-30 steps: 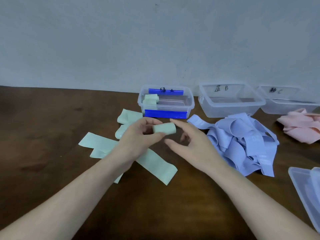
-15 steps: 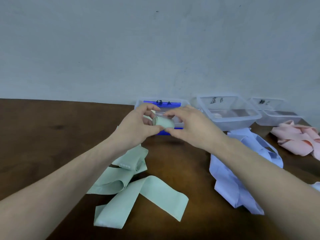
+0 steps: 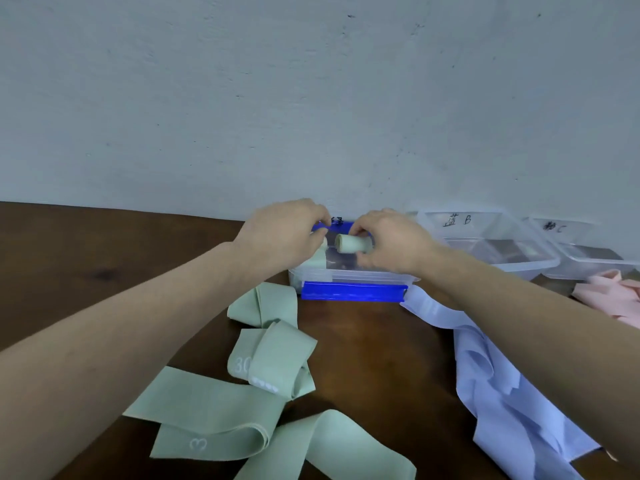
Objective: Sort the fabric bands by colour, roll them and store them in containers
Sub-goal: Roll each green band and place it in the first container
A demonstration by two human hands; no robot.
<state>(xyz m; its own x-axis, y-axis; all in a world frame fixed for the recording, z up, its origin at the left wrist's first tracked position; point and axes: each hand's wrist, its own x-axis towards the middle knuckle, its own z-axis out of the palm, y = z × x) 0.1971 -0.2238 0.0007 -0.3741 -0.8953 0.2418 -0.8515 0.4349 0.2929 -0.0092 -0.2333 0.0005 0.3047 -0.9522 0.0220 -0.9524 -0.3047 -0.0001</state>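
My right hand [image 3: 393, 245] grips a rolled green band [image 3: 350, 243] just above the clear container with blue clips [image 3: 353, 293]. My left hand [image 3: 285, 233] hovers over the container's left end, its fingers curled against green rolls [image 3: 318, 260] lying inside. Whether it grips one is hidden. Loose green bands [image 3: 273, 362] lie flat and folded on the table in front of the container. A heap of blue bands [image 3: 502, 393] lies under my right forearm. Pink bands [image 3: 613, 296] lie at the far right.
Two more clear containers stand against the wall to the right, one labelled B [image 3: 485, 244] and one labelled C [image 3: 588, 259]. The dark wooden table [image 3: 104, 271] stretches to the left. A pale wall rises directly behind the containers.
Both hands have carried the green roll forward from above the table to over the blue-clipped container. My left hand has let go of the roll, which my right hand now holds alone.
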